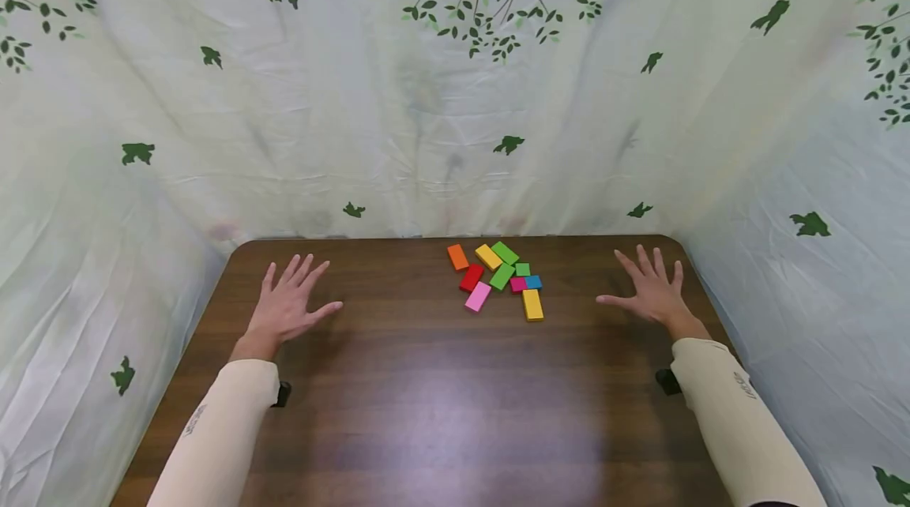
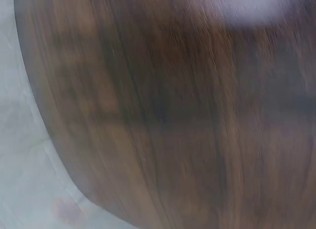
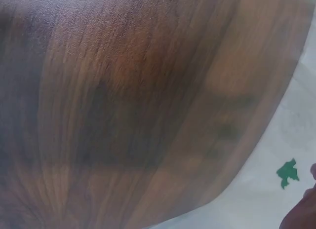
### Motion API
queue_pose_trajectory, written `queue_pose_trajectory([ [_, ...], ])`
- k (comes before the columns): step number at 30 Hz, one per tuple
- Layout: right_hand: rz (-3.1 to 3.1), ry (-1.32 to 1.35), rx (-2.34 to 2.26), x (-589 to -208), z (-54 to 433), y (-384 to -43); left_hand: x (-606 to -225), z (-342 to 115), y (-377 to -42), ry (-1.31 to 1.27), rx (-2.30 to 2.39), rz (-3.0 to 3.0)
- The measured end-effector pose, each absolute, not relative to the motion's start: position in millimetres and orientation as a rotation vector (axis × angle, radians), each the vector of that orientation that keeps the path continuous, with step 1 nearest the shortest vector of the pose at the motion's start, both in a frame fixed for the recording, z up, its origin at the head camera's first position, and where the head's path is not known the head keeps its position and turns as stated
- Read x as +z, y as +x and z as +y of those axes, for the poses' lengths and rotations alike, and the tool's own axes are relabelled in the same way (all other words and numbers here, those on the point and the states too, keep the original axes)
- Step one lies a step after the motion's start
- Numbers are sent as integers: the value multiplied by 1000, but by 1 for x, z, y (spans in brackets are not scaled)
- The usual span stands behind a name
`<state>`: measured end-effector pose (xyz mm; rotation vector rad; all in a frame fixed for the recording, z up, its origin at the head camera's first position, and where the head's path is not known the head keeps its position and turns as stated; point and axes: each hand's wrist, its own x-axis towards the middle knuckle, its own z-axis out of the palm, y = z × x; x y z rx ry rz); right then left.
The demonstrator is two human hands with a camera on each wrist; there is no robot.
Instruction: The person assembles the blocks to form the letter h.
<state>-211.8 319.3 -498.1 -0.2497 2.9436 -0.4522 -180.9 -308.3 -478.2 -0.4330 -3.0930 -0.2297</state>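
Both hands hover over the table with fingers spread and hold nothing. My left hand (image 1: 284, 308) is at the left of the head view, my right hand (image 1: 650, 294) at the right. Between them, near the far edge, lies a group of small coloured blocks: an orange block (image 1: 458, 257), a red block (image 1: 471, 278), a pink block (image 1: 478, 297), yellow blocks (image 1: 532, 306), green blocks (image 1: 502, 276), a magenta block (image 1: 518, 285) and a blue block (image 1: 533, 283). Neither hand touches them. Part of the right hand (image 3: 301, 209) shows at the corner of the right wrist view.
The brown wooden table (image 1: 426, 404) has rounded far corners. Behind it and along both sides hangs a pale curtain (image 1: 341, 112) printed with leaves and birds. Dark bands, seemingly wrist camera mounts, show near both sleeve cuffs.
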Motion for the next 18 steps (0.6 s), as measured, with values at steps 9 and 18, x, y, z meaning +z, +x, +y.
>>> queue_pose_trajectory([
  [9, 2937, -280, -461, -497, 310, -214, -490, -279, -190, -476, -346, -3056],
  [18, 2941, -351, -457, -494, 289, -222, -496, -251, -196, -575, -389, -3015],
])
